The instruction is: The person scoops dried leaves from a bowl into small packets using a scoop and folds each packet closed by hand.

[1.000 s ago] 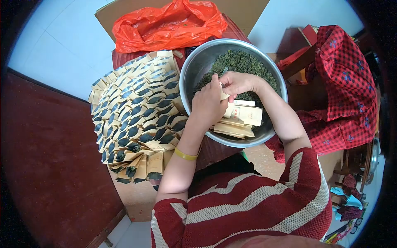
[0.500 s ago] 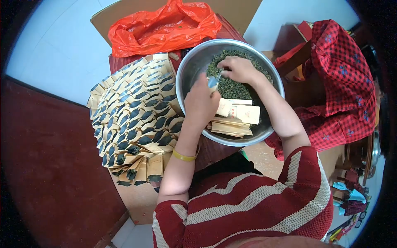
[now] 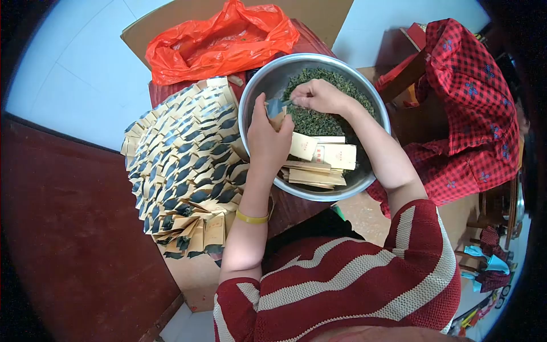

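Note:
My left hand (image 3: 270, 137) is wrapped round a small brown paper packet (image 3: 278, 121) above the left side of a metal basin (image 3: 256, 82). A bluish see-through plastic liner (image 3: 274, 106) sticks up out of the packet's top. My right hand (image 3: 322, 96) is closed in a pinch at the liner's right edge; the fingertips are small and partly hidden. Under it, dark green dried leaves (image 3: 319, 122) cover the far and right part of the basin. Several flat kraft paper packets (image 3: 337, 155) lie stacked at the near side of the basin.
Left of the basin, many paper packets with dark tops (image 3: 185, 154) stand in tight rows on a red table (image 3: 305, 208). A crumpled red plastic bag (image 3: 222, 48) lies behind them, before a cardboard sheet (image 3: 319, 17). A red checked cloth (image 3: 467, 102) hangs at right.
Both hands have moved slightly left. The packet in my left hand is now more upright, with its liner more spread. My right hand has shifted left, still by the liner.

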{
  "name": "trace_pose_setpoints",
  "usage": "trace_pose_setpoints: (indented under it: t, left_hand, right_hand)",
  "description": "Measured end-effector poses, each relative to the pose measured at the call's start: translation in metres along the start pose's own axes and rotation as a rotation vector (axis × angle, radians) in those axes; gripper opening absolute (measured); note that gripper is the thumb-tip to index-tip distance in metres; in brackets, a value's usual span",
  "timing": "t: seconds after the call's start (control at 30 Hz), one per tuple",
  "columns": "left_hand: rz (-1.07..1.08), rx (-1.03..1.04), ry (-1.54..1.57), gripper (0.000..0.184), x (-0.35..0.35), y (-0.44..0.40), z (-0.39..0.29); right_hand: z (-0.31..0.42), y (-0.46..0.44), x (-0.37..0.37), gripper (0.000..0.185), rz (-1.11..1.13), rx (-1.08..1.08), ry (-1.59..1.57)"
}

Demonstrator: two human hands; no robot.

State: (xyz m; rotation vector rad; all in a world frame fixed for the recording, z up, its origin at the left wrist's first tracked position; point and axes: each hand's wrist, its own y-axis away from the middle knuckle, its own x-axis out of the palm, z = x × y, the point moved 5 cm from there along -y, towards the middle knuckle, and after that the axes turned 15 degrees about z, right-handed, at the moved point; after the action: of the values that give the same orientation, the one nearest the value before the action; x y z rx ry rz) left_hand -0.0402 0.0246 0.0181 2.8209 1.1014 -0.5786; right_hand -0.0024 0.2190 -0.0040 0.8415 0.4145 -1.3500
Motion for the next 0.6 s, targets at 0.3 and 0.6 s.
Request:
trace_pose_setpoints:
  t: [0.3, 0.6]
  left_hand:
    - [-0.026, 0.077, -0.08, 0.069, 0.001, 0.0, 0.001]
    - [0.056, -0.075, 0.006, 0.069, 0.003, -0.003, 0.01]
  right_hand:
    - [0.023, -0.012, 0.033, 0.028, -0.128, -0.214, -0.169]
    - [0.019, -0.01, 0.013, 0.011, -0.204, -0.241, -0.12]
